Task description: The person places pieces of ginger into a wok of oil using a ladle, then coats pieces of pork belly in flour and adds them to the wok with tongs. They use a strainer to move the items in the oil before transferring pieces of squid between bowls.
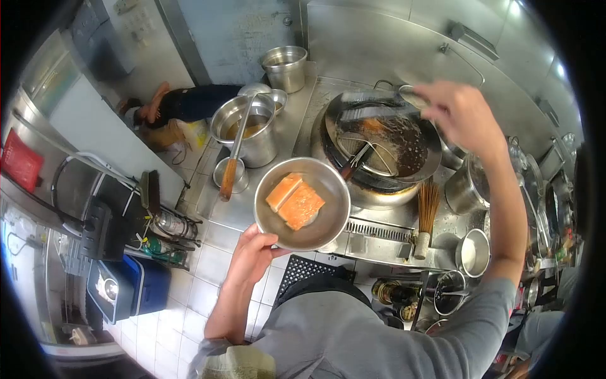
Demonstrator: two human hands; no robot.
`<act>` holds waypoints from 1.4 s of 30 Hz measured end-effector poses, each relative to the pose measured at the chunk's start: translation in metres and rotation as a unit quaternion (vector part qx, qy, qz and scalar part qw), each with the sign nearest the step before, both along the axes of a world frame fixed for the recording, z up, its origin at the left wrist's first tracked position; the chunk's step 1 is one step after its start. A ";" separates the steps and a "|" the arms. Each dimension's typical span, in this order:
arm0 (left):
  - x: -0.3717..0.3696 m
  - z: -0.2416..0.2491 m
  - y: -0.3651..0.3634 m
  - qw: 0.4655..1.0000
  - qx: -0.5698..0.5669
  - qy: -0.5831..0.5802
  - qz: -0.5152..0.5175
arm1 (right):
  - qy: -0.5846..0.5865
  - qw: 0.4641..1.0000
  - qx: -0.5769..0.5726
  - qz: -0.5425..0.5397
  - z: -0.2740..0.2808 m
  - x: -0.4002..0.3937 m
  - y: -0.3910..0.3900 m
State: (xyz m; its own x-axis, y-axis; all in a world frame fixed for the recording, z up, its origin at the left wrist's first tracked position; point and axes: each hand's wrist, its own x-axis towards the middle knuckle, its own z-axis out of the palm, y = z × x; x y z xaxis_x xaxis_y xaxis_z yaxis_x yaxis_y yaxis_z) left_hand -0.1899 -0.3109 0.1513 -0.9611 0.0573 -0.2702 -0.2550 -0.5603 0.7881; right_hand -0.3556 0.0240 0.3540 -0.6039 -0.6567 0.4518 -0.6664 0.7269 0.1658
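A round metal bowl (pixel 268 224) with pieces of orange-pink fish (pixel 301 205) in it is held by my left hand (pixel 254 252), the thumb over its rim. My right hand (pixel 459 110) is raised at the right edge of the wok (pixel 432 148), its fingers closed round a tool with a flat metal blade (pixel 379 112); motion blurs it. The blade lies over the wok, above dark bubbling oil (pixel 413 142) with something orange in it. A wire strainer (pixel 383 159) with a dark handle rests in the near part of the wok.
Left of the wok stand a steel pot (pixel 257 148) with a wooden-handled ladle (pixel 232 164) across it, and another pot (pixel 285 72). A bamboo brush (pixel 427 215) and an empty-looking bowl (pixel 473 252) are at the right. Another person (pixel 183 104) is beyond the counter, upper left.
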 end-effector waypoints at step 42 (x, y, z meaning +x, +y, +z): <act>-0.013 -0.009 0.008 0.996 0.075 -0.001 -0.044 | 0.048 0.944 0.112 -0.305 -0.039 -0.063 0.062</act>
